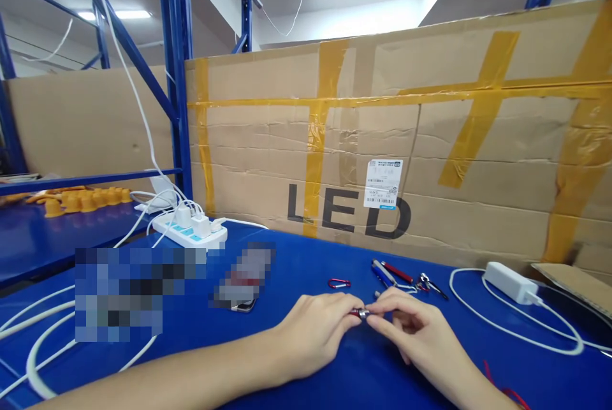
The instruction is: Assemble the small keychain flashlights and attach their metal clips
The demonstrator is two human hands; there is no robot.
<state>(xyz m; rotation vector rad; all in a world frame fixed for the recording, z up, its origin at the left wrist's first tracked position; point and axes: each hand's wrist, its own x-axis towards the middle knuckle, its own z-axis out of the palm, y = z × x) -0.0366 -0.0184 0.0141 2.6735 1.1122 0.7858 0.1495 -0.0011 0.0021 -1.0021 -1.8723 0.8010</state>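
My left hand is closed around a small red cylinder with a silver end, which looks like a mini torch or pen body. Most of it is hidden inside the fingers. Thumb and index finger of my right hand pinch its silver end from the right. Just beyond the hands lie a red carabiner, a blue and silver pen-like stick and a red pen-like stick. Beside these is a small cluster of metal key-ring parts with a dark tip.
A white charger with a looped cable sits at right. Red cord lies near the lower right edge. At left are a phone, partly blurred, and a white power strip with cables. A large cardboard box stands behind the blue table.
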